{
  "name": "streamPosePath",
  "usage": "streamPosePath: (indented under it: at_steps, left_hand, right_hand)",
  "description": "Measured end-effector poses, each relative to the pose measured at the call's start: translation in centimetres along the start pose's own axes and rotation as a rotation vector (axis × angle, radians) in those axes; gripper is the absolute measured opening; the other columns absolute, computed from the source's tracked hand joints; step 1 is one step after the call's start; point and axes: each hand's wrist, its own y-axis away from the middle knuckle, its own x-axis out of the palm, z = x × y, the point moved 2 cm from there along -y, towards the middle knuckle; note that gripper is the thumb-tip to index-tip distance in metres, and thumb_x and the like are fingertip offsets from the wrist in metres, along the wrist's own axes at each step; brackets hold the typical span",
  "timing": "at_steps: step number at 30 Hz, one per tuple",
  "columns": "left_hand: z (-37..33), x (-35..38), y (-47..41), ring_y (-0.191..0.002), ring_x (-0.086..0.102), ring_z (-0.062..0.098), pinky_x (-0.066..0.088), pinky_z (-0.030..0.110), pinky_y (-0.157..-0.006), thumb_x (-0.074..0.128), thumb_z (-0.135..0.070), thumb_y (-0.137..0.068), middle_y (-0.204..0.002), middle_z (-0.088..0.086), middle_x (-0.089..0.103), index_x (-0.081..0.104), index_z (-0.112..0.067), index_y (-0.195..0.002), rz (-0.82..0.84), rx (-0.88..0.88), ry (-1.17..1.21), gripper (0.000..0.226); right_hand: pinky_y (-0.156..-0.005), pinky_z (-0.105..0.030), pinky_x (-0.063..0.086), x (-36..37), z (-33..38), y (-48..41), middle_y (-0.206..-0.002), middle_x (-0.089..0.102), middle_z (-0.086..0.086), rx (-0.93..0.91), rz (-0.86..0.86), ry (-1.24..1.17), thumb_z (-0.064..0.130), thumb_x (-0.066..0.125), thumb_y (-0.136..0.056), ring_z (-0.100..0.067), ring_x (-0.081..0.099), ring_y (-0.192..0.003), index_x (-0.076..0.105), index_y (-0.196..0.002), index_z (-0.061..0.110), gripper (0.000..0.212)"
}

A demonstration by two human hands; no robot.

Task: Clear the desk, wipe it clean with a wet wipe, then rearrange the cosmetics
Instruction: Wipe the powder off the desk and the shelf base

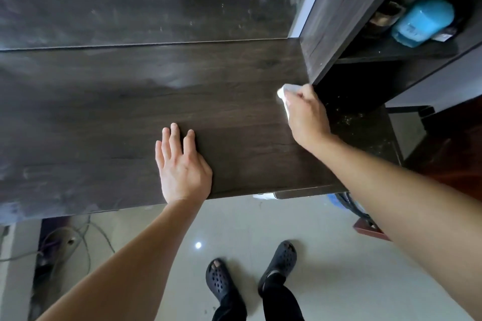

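wet wipe (pixel 284 91) gripped in right hand (pixel 307 117) at bench (pixel 104 112) three o'clock; left hand (pixel 182 164) flat, empty; bench cleared, wiping probably unfinished, cosmetics unplaced.

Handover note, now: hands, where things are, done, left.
Left hand: open, flat on the desk near its front edge, holding nothing.
Right hand: closed on the wet wipe, pressing it on the desk's right end beside the shelf unit.
Done: the desk top in view is cleared.
In progress: wiping; faint smears show at the left and centre.
Left: finish the wipe, then rearrange the cosmetics. A blue container and other items sit in the shelf unit; too dim to identify them.
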Motion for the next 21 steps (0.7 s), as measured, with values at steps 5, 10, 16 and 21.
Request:
streamPosePath:
  at_steps: [5,10,16,21]
  left_hand:
    - [0.4,0.2,-0.1,-0.138,0.030,0.038,0.019,0.049,-0.116,0.027,-0.016,-0.087,-0.144,0.022,0.041,0.056,-0.003,-0.124,-0.024,0.012,0.047,0.049]
    - [1.0,0.1,0.1,-0.138,0.030,0.037,0.019,0.048,-0.116,0.035,-0.007,-0.083,-0.144,0.021,0.042,0.057,-0.002,-0.122,-0.012,0.007,0.082,0.045]
    - [1.3,-0.3,0.1,-0.138,0.029,0.037,0.017,0.048,-0.117,0.035,-0.009,-0.083,-0.144,0.022,0.040,0.056,-0.001,-0.123,0.009,0.016,0.080,0.047]
    - [-0.2,-0.5,0.8,-0.132,0.036,0.042,0.027,0.053,-0.111,0.039,-0.007,-0.078,-0.137,0.024,0.047,0.062,0.000,-0.115,0.023,0.112,0.097,0.044]
  right_hand:
    - [-0.090,-0.037,0.042,2.2,3.5,-4.5,-0.115,0.048,-0.014,0.175,-0.144,0.010,0.000,0.048,-0.085,-0.032,0.047,-0.105,0.060,-0.112,0.018,0.035]
    - [-0.070,-0.040,0.044,3.0,8.0,6.1,-0.095,0.054,-0.012,-0.145,-0.023,-0.059,-0.004,0.055,-0.079,-0.031,0.049,-0.083,0.065,-0.112,0.019,0.041]
    - [-0.069,-0.023,0.036,1.0,3.6,15.5,-0.093,0.049,0.003,-0.102,0.104,-0.035,0.005,0.068,-0.078,-0.018,0.048,-0.085,0.060,-0.115,0.027,0.044]
    - [-0.073,-0.024,0.040,-2.2,-2.1,17.0,-0.080,0.051,0.011,0.092,0.059,0.081,0.041,0.060,-0.086,-0.008,0.051,-0.077,0.057,-0.087,0.036,0.006]
